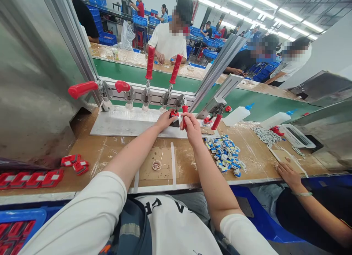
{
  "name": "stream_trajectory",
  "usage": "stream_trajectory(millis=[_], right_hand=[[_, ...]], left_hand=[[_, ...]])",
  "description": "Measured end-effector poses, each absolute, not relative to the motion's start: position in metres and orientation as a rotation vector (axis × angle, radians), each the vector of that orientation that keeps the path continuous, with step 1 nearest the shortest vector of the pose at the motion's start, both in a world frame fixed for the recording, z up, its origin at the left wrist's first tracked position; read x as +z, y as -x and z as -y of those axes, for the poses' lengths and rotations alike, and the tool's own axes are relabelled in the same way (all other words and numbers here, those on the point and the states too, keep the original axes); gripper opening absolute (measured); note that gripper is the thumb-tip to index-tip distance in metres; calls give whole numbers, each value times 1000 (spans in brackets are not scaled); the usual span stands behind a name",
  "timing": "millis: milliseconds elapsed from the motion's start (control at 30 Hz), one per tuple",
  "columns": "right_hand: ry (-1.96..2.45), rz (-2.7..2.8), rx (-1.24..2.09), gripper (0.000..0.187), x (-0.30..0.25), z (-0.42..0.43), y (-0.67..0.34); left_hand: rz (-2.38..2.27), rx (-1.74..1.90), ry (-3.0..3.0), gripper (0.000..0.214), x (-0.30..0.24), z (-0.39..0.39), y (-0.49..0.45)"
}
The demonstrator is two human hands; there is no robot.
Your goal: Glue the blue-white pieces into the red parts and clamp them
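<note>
Aluminium lies under your work: the base plate (123,124) sits flat below the toggle clamps (146,95), presumably to give their white tips firm backing. Your left hand (164,120) has its fingers narrowed around a red-and-black case (173,114) on the plate's right half, likely to keep it steady. Your right hand (193,128) is bunched at a down-pointing red handle (185,109); whether its fingers grip that or a small pale piece (180,120) beside it, you cannot tell here. Blue-and-white parts (224,152) are heaped near your right forearm, probably for easy reach; red cases (52,178) sit far left, away from your elbows. A small cup (156,165) stands between your arms.
</note>
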State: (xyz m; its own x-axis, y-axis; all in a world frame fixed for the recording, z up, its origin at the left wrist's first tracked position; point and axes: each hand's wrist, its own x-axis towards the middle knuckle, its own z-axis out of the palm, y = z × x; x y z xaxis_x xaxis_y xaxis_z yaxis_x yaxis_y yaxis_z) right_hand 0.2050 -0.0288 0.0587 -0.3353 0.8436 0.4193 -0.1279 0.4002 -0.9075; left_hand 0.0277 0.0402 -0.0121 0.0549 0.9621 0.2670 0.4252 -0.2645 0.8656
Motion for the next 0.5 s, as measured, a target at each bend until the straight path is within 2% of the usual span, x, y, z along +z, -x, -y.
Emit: stream_trajectory(millis=[200, 367, 500], right_hand=[[653, 1708, 1002, 43, 34, 17, -207], [768, 1960, 695, 46, 16, 4, -213], [875, 2131, 455, 48, 7, -4, -219]], left_hand=[[-1410, 1160, -1781, 51, -13, -40, -25], [-1403, 1143, -1791, 53, -7, -38, -28], [-1481, 1091, -1835, 64, 6, -20, -29]])
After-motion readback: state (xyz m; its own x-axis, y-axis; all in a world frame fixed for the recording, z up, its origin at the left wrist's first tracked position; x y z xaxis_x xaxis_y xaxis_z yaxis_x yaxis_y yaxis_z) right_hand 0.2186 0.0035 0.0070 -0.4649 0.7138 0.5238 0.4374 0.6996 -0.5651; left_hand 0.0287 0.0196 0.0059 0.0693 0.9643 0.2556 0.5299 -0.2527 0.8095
